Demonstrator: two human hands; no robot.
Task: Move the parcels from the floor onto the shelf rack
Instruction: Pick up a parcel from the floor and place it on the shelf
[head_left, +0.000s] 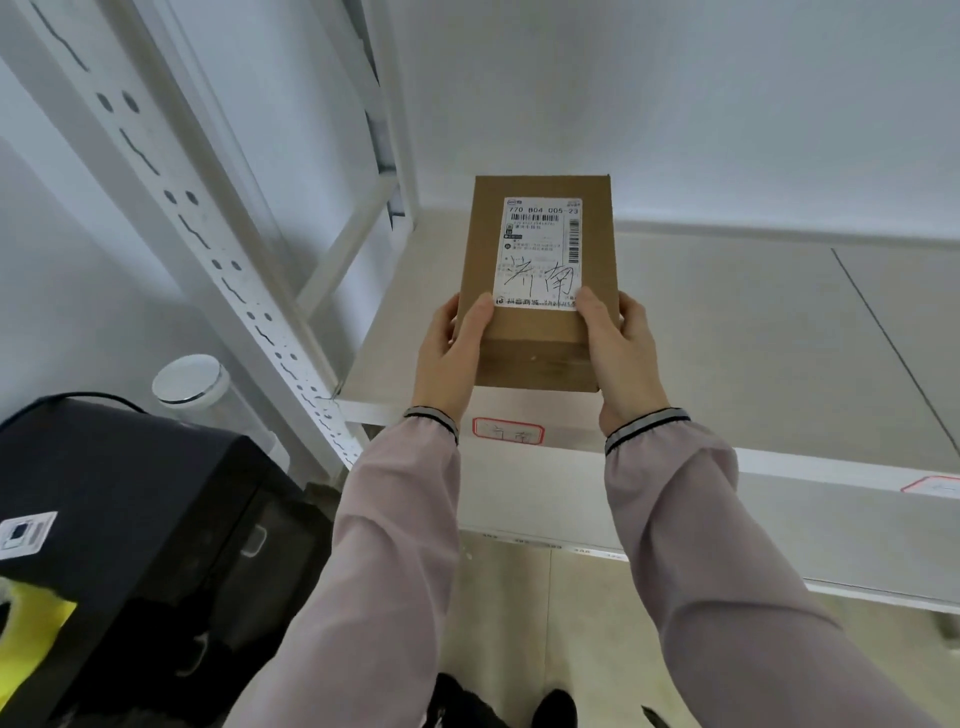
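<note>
Holding parcel (540, 280) over shelf (727, 332) near left upright | left hand (449, 358), right hand (621, 358) closed on its near sides; thumbs on top | seems light, stiff cardboard; grip side edges

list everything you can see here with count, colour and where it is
parcel: one, brown cardboard, held over the near left end of the shelf
shipping label: one, white with black writing, on the parcel's top face
shelf: one in full view, pale grey board, ahead; a lower board shows beneath it
shelf tags: two, red-bordered, on the shelf's front edge
rack post: one, white with holes, left of the shelf
round lid: one, white, lower left behind the black case
black case: one, bottom left
left hand: one, grips the parcel's left edge
right hand: one, grips the parcel's right edge
sleeves: two, pale pink
</note>
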